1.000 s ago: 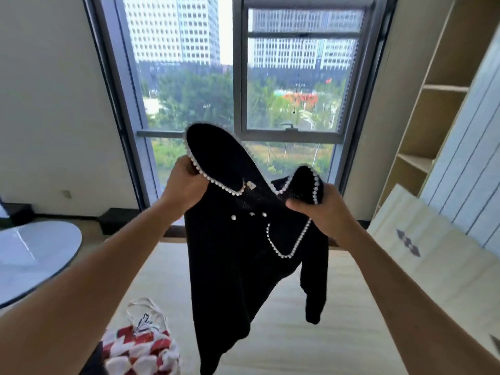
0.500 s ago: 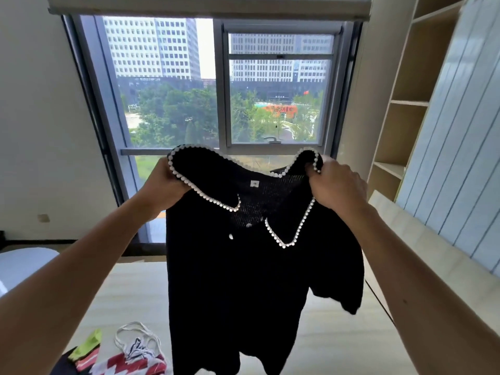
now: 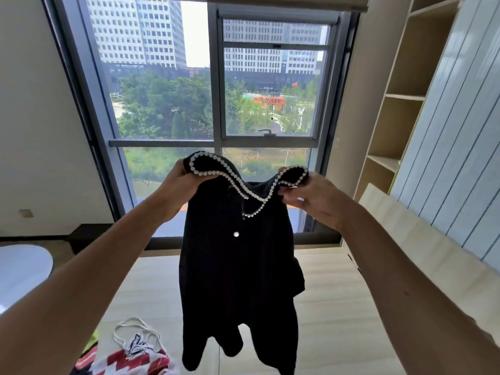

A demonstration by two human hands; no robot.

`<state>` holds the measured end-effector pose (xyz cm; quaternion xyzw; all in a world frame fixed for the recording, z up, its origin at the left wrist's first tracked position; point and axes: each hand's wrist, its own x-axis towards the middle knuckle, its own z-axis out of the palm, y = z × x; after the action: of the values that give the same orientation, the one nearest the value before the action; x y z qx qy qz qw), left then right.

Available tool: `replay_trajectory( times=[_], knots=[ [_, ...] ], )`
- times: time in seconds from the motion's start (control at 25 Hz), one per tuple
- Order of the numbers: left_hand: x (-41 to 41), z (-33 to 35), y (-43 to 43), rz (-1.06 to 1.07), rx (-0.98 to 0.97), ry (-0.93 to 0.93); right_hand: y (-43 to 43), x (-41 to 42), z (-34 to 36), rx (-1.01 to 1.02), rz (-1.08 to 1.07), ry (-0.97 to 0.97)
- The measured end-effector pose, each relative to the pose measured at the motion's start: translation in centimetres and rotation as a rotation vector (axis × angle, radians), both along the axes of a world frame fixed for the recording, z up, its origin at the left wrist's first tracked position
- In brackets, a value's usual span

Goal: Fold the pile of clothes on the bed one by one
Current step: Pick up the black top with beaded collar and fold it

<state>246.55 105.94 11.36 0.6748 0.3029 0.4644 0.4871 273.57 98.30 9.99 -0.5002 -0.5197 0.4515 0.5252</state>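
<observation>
head view: only one camera here, so all of this comes from it.
black top (image 3: 235, 280): you're holding it up in the air in front of the window (image 3: 270, 90). It hangs from its pearl-edged collar (image 3: 243, 189), and its lower end dangles over the bed (image 3: 338, 320) rather than lying on it.
left hand (image 3: 180, 184): curled round the left collar flap, properly grasping it.
right hand (image 3: 315, 197): pinching the right collar flap between thumb and fingertips, which looks like the lighter hold of the two.
pile (image 3: 130, 361): near left on the bed, just left of the hanging hem, with white strings looping out of it.
risk, slip: if that right pinch lets go, I reckon the top swings off your left hand and lands in a heap.
risk, creases: you're holding collar rather than shoulders, so the body hangs narrow and bunched. Lay it down like that and you'll probably fold the wrinkles in.
risk, snag: lower it too far left and the hem could drape over the pile, where the beads might catch those strings.
count, hands: two, both on the top.
count, tops in the air: one.
count, collar flaps: two.
count, buttons showing: one clear white one (image 3: 236, 234).
count, sleeves: can't tell, it's black on black.
count, pile pieces: one red-and-white patterned piece for sure, plus a sliver of neon green, and the rest is cut off.
</observation>
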Motion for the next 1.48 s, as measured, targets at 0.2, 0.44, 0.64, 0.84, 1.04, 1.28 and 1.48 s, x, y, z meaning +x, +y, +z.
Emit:
replay_trajectory(
  times=[0.2, 0.44, 0.64, 0.84, 1.04, 1.28, 1.48],
  knots=[
    [1.1, 2.3, -1.1, 0.097, 0.011, -0.058, 1.4, -1.2, -1.1, 0.173, -0.353, -0.171],
    [3.8, 5.7, -3.6, 0.066, 0.129, -0.005, 3.1, 0.0, -2.4, 0.094, -0.499, 0.273],
    [4.2, 6.6, -3.8, 0.156, 0.188, 0.154, 2.1, 2.7, -1.9, 0.183, -0.590, -0.102],
    [1.1, 2.2, -3.5, 0.065, 0.222, 0.346, -1.7, 7.9, -2.7, 0.403, -0.478, -0.524],
    [2.1, -8.3, -5.1, -0.046, 0.236, 0.526, -4.3, 10.5, -9.3, 0.434, -0.505, -0.664],
    [5.7, -22.3, -9.2, -0.075, 0.151, 0.627, -9.1, 11.9, -20.6, 0.258, -0.309, -0.593],
    [7.9, -27.7, -12.2, -0.183, -0.012, 0.672, -12.5, 13.1, -27.5, -0.030, -0.169, -0.492]
  ],
)
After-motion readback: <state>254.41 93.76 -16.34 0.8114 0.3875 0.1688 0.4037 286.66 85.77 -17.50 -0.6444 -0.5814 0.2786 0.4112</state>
